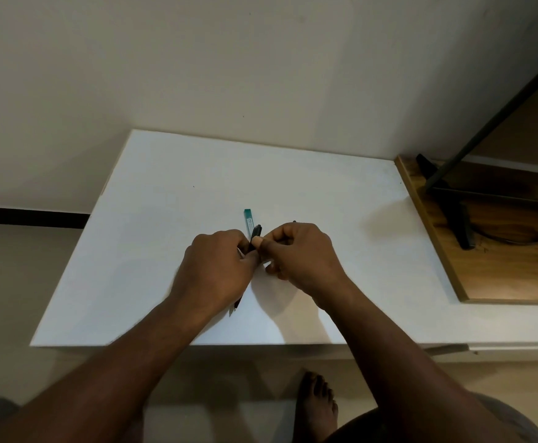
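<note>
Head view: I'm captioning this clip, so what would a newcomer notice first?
Two hands meet mid-table: the left hand holds a black pen, and the right hand pinches its upper end. Just beyond them a small teal case lies on the white table.

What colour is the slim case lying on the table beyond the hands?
The slim case is teal, seen in the head view.

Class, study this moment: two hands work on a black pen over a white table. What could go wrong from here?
1. The left hand and right hand pinch the black pen close together; a slip might drop it onto the white table.
2. The teal case lies just beyond the hands and could get knocked.
3. The pen's tip, poking out under the left hand, might mark the table.
</note>
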### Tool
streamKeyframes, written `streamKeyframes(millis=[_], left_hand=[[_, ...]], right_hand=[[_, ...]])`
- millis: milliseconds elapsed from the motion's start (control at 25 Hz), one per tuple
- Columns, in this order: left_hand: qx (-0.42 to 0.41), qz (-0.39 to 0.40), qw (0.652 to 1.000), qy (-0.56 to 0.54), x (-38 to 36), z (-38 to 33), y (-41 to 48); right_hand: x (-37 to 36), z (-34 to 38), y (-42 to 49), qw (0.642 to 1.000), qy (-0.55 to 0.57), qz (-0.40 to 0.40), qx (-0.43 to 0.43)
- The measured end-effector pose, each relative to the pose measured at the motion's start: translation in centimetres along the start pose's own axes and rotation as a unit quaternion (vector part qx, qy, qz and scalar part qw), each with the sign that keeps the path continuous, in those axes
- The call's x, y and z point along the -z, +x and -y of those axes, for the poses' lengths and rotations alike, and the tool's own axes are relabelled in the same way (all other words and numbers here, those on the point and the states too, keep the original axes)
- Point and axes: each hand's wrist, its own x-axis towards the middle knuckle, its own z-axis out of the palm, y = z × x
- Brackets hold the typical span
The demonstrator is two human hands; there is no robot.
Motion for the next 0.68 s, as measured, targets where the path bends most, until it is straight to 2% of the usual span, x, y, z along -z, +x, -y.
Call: streamKeyframes(millis=[120, 200, 280, 440, 520, 680], left_hand=[[0.033, -0.023, 0.999, 0.028, 0.2, 0.1, 0.1], [0.05, -0.034, 0.997, 0.039, 0.5, 0.2, 0.4], [0.061, -0.032, 0.997, 0.04, 0.6, 0.2, 0.5], [0.057, -0.038, 0.996, 0.055, 1.0, 0.3, 0.2], [0.055, -0.033, 0.994, 0.088, 1.1, 0.5, 0.2], [0.04, -0.036, 0.99, 0.134, 0.6, 0.6, 0.4]], right_hand=[[-0.2, -0.5, 0.5, 0.999, -0.037, -0.016, 0.023], [0.0, -0.7, 0.9, 0.99, -0.119, -0.051, 0.058], [0.0, -1.0, 0.9, 0.97, -0.209, -0.066, 0.108], [-1.2, -1.9, 0.6, 0.916, -0.339, -0.013, 0.215], [-1.3, -1.9, 0.6, 0.911, -0.35, -0.017, 0.219], [-0.6, -1.8, 1.0, 0.928, -0.317, -0.053, 0.19]])
